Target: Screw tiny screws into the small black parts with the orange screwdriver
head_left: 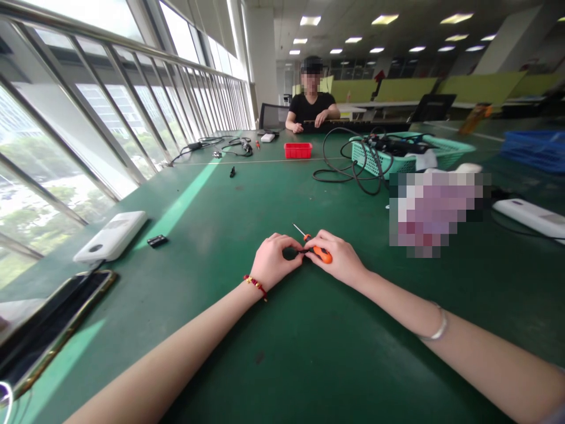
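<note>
My right hand [334, 254] is closed around an orange-and-black screwdriver [325, 254]. Its thin metal shaft points away from me and a little to the left. My left hand [274, 257], with a red beaded bracelet at the wrist, pinches a small dark piece [302, 252] between thumb and forefinger. The fingertips of both hands meet at this piece, which is too small and covered to name. Both hands are low over the green tabletop [282, 330], near its middle.
Left lie a white power bank [112, 235], a small black part [157, 241] and a phone [57, 330]. Farther back are a red bin [298, 151], a teal basket [375, 162] with cables, and a blue basket [534, 152]. A person [311, 106] sits at the far end.
</note>
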Demonstrator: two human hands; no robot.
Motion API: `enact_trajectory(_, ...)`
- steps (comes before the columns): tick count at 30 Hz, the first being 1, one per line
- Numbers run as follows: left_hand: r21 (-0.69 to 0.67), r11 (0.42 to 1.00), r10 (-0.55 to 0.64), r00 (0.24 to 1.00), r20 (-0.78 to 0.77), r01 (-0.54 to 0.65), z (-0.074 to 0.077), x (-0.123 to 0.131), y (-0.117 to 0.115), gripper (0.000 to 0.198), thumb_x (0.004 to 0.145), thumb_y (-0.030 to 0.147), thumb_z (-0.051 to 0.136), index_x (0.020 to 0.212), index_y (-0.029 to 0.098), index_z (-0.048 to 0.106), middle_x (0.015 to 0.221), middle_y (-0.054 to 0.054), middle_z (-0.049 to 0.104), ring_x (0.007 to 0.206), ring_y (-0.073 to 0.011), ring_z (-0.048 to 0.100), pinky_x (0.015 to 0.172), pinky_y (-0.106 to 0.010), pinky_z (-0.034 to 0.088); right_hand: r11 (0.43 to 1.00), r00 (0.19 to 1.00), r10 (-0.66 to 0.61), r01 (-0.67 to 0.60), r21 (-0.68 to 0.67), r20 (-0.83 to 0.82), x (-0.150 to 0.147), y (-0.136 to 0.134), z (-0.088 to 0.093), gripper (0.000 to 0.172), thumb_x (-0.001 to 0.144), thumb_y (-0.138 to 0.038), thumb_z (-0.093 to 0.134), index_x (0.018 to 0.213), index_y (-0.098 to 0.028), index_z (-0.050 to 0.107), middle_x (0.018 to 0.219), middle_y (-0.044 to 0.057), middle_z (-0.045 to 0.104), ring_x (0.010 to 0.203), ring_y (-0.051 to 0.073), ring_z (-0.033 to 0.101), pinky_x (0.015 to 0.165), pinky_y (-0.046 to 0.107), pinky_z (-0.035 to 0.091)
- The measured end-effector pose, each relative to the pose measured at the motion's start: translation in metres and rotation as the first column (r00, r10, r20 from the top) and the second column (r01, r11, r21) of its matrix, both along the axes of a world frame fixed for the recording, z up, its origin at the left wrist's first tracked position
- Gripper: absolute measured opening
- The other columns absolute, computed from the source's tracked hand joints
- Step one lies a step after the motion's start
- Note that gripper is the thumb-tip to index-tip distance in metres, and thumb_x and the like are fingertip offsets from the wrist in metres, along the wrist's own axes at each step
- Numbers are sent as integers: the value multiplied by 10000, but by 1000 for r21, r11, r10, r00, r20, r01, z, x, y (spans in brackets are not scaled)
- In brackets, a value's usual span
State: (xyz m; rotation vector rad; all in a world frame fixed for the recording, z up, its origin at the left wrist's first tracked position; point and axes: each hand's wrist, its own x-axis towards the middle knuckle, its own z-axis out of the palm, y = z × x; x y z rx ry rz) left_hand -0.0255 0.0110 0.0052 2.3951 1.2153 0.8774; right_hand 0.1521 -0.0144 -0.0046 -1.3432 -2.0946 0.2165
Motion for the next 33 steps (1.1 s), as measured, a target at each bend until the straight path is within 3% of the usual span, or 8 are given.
enact_trajectory(12, -25, 1000, -9, 1000, -2, 9, 2, 1, -1, 105, 704, 222, 609, 798, 220, 656, 790, 17, 683, 793, -162, 584, 746, -296, 475, 999, 998, -11, 13, 31, -66, 4, 1, -3, 114, 792, -258, 575, 871, -230, 652, 829, 14, 575, 710, 125, 573, 657, 232, 437)
enact_trajectory(26, 217, 975, -60, 995, 73, 43, 3, -2, -7, 62, 750, 243, 607, 761, 211, 658, 775, -3, 680, 794, -166, 573, 746, -317, 446, 991, 987, 80, -62, 122, -143, 6, -6, 1, 146, 816, -261, 549, 923, -217, 638, 822, 26, 554, 731, 125, 575, 687, 237, 457)
enact_trajectory(33, 243, 969, -81, 992, 98, 55, 7, -1, -10, 29, 718, 198, 606, 735, 199, 630, 762, 4, 672, 784, -157, 571, 748, -309, 442, 976, 983, 117, -88, 197, -143, 9, -9, 5, 123, 819, -234, 545, 906, -217, 629, 801, 26, 561, 720, 127, 568, 672, 242, 451)
